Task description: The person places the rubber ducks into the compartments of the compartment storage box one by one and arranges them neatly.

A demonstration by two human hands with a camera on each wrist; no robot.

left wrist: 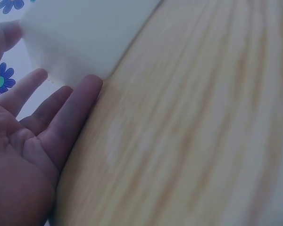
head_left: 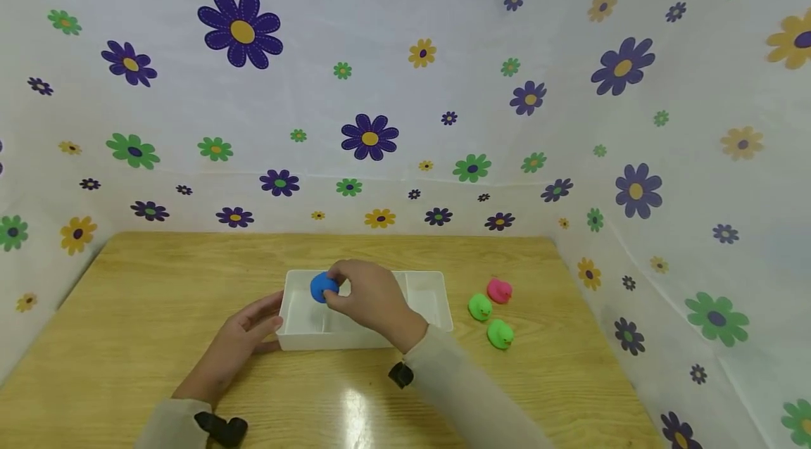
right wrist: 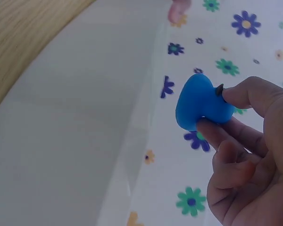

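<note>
My right hand (head_left: 374, 298) pinches a blue rubber duck (head_left: 324, 287) between thumb and fingers, over the left compartment of a white divided tray (head_left: 355, 342). In the right wrist view the blue duck (right wrist: 198, 103) shows a small dark beak near the thumb, above the tray's wall (right wrist: 75, 113). Against the tray's left end rests my left hand (head_left: 243, 336). Its fairly straight fingers (left wrist: 75, 108) touch the end wall in the left wrist view, and nothing is in its palm.
To the right of the tray, a pink duck (head_left: 500, 290) and two green ducks, one nearer the tray (head_left: 480, 307) and one closer to me (head_left: 500, 333), sit on the wooden table (head_left: 158, 280). A flower-patterned white sheet (head_left: 304, 97) hangs behind and at both sides.
</note>
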